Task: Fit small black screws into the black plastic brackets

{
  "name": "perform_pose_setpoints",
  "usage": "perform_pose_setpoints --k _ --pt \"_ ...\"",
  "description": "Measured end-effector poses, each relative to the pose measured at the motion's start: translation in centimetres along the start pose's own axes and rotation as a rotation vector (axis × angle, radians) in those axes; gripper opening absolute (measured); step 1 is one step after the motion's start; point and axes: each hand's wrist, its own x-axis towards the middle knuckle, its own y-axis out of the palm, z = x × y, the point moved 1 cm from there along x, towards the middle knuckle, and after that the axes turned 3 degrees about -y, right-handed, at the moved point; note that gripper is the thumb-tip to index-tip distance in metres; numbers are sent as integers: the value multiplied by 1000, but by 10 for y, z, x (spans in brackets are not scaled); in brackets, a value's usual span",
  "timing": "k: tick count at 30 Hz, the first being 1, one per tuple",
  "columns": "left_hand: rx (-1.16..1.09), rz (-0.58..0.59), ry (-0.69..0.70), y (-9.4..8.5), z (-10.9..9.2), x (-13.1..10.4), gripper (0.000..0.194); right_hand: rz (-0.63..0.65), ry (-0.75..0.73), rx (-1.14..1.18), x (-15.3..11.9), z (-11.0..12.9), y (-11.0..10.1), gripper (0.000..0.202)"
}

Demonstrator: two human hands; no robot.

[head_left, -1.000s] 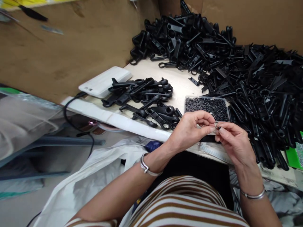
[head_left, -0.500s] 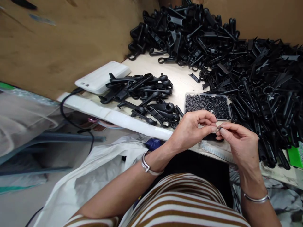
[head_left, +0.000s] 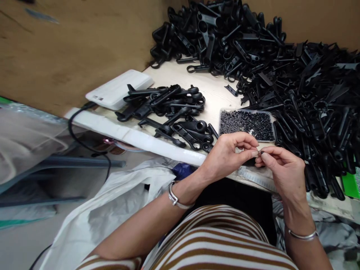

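My left hand [head_left: 229,155] and my right hand [head_left: 289,168] meet at the fingertips just above the table's front edge. Between the right thumb and forefinger a tiny dark piece [head_left: 261,152] shows; its kind is too small to make out. The left thumb and forefinger are pinched against it, and whatever they hold is hidden. Right behind the hands stands a clear shallow plastic box [head_left: 273,129] full of tiny black parts [head_left: 242,122]. Under the fingers lies a dark object [head_left: 250,162], mostly covered.
A big heap of black plastic arm-shaped parts [head_left: 239,41] fills the back and right. A smaller pile of similar parts [head_left: 168,105] lies at left, by a white flat device [head_left: 119,88] with a black cable [head_left: 73,125]. A brown board [head_left: 84,41] walls the left side.
Both hands stay pinched together at the same place, with the right hand shifted slightly left. The view has moved a little.
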Motion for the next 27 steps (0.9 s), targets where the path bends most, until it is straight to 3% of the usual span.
perform_pose_setpoints --k 10,19,27 --pt "10 -4 22 0 4 -2 7 62 129 425 -2 -3 0 10" --pt "-14 11 -2 4 1 -4 8 34 96 518 -3 -7 -2 12" --pt "-19 8 -25 4 1 -6 7 -30 120 469 -6 -10 -6 11"
